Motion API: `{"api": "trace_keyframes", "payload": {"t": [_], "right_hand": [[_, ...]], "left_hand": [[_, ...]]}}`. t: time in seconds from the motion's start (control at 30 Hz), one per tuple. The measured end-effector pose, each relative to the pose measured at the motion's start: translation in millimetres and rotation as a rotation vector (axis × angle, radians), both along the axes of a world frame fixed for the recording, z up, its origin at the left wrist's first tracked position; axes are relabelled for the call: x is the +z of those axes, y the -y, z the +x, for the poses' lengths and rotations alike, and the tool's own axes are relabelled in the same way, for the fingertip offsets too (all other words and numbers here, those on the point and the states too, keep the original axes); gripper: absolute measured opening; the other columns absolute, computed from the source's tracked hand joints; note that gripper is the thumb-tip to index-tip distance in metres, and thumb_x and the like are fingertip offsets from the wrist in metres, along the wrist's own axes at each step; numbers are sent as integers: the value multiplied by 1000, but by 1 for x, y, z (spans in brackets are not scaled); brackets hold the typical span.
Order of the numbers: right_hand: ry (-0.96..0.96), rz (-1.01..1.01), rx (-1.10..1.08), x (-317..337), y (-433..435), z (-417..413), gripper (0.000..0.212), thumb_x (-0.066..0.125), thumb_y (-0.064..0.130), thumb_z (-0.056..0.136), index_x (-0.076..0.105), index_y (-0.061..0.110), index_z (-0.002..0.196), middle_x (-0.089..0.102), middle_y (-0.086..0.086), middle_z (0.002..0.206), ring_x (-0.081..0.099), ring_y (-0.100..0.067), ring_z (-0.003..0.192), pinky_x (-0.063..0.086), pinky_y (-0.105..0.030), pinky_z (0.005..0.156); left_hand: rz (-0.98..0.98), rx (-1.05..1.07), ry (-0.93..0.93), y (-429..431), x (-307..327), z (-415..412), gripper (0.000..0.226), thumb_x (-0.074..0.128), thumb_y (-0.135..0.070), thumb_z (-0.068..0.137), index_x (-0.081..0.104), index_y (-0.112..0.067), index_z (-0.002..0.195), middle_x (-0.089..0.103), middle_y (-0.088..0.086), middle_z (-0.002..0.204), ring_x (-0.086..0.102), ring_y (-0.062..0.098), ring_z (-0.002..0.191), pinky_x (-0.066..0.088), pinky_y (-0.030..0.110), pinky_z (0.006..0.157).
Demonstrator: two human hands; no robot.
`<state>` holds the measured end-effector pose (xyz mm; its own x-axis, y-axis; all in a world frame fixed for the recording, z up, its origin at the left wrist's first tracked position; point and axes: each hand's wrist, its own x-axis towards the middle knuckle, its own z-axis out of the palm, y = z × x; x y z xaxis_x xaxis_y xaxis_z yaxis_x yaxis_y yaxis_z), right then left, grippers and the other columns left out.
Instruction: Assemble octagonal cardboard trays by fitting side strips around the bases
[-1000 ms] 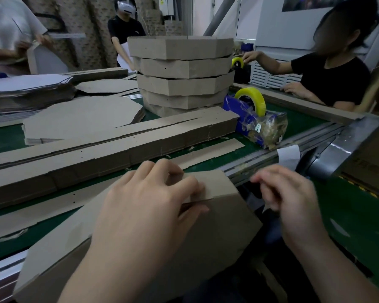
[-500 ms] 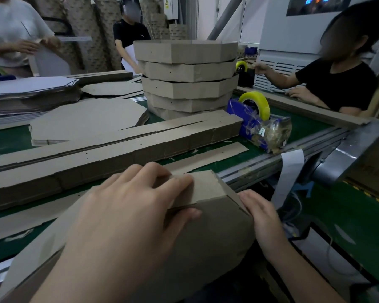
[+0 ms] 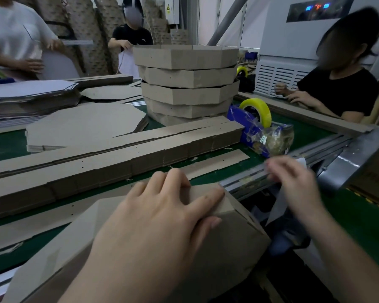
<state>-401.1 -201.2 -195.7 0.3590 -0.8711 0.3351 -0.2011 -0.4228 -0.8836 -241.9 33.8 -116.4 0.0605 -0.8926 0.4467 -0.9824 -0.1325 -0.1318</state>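
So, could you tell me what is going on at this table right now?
The person wearing the camera steadies a part-built octagonal tray at the near edge of the table, with the left hand pressed flat over its side strip. The right hand, blurred, is by a pale strip hanging off the rail; whether it grips it is unclear. Finished trays stand stacked behind, next to a tape dispenser.
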Motion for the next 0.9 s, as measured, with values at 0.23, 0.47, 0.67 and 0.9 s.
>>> {"api": "trace_keyframes", "payload": {"t": [0.23, 0.47, 0.67, 0.9], "right_hand": [[-316, 53, -224, 57, 163, 12, 27, 49, 44, 96, 65, 25, 105, 57, -10, 119, 56, -23, 83, 45, -33, 69], [-273, 330, -151, 62, 182, 5, 17, 64, 36, 80, 71, 20, 79, 57, 0, 79, 37, -12, 57, 32, -25, 51], [-288, 412, -192, 66, 183, 7, 18, 71, 33, 80, 64, 18, 87, 54, -1, 84, 36, -11, 62, 32, -25, 54], [-125, 564, -123, 76, 176, 13, 4, 64, 18, 87, 64, 15, 84, 52, 6, 71, 31, -5, 52, 35, -22, 59]], "left_hand": [[17, 4, 21, 2, -2, -2, 47, 29, -49, 91, 58, -40, 128, 59, 4, 91, 57, 22, 72, 44, 33, 55], [8, 10, 21, 2, -2, 0, 44, 32, -47, 90, 61, -41, 123, 58, 5, 89, 56, 24, 71, 44, 36, 55], [21, 6, 20, 1, -2, 0, 44, 31, -48, 90, 59, -41, 124, 57, 4, 90, 56, 23, 72, 44, 35, 55], [24, 1, 18, 0, -2, 1, 45, 32, -48, 90, 59, -41, 124, 58, 4, 90, 57, 23, 72, 46, 35, 54]]}}
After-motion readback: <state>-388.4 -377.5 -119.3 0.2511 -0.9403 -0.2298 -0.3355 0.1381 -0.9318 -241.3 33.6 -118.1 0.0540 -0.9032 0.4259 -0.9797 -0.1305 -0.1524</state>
